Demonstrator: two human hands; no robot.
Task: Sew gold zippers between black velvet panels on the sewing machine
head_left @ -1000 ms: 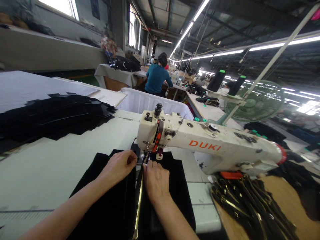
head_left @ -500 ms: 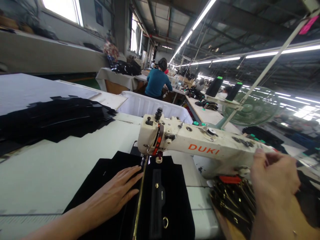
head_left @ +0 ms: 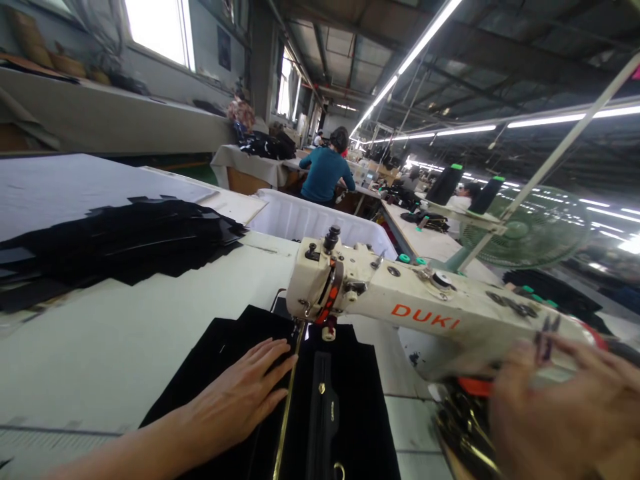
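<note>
My left hand [head_left: 250, 387] lies flat, fingers stretched out, on a black fabric panel [head_left: 360, 393]. Its fingertips are beside a gold zipper [head_left: 286, 420] that runs up under the needle area of a white sewing machine [head_left: 370, 287] marked DUKI. Right of the zipper, the panel bears a dark zip pocket strip [head_left: 321, 413] with a gold pull, and a gold ring shows at the bottom edge. My right hand [head_left: 560, 407], smeared by motion, is raised in front of the machine's right end. Between its fingers stick up the two dark points of what look like thread snips [head_left: 546, 341].
A stack of black cut pieces [head_left: 150, 240] lies left on the table. Behind the machine stands a white plastic bin [head_left: 320, 217]. Gold-trimmed black pieces [head_left: 465, 427] hang under my right hand. A person in a teal top [head_left: 323, 175] sits farther off, and a green fan [head_left: 525, 227] stands right.
The view has shifted, so the scene sits slightly lower and farther right. Dark points now show in my right hand, which has moved right and down. My left hand still rests on the panel.
</note>
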